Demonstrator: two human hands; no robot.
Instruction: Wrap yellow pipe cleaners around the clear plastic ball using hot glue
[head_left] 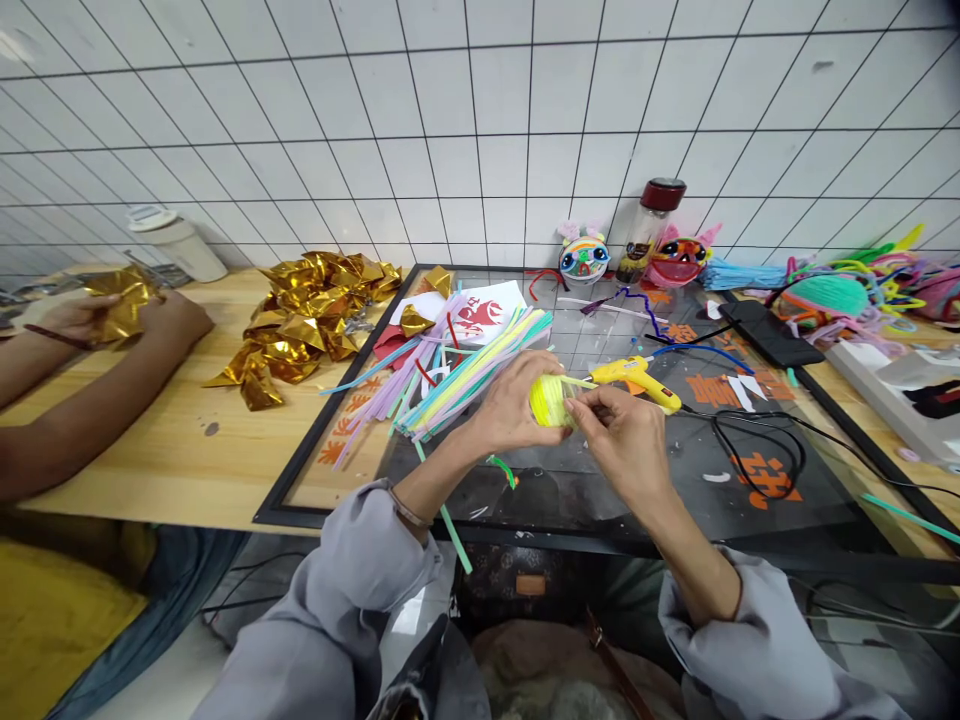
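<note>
My left hand [516, 402] is wrapped round a yellow ball [550, 402] that looks wound with pipe cleaner, partly covered by my fingers. At the ball's right side my right hand [621, 432] pinches the yellow pipe cleaner [577, 382], and a short length of it sticks out above my fingertips. Just beyond the right hand lies a yellow hot glue gun [636, 378] with its nozzle towards the ball. A loose bundle of pastel pipe cleaners [472, 375] lies beside my left hand.
A black-framed glass board [292, 490] covers the table before me. Two decorated animal-face balls [584, 258] and a glass bottle [646, 230] stand by the tiled wall. A phone [772, 333] and cables lie right. At left, a co-worker's hands [169, 318] hold gold foil near a foil pile [315, 310].
</note>
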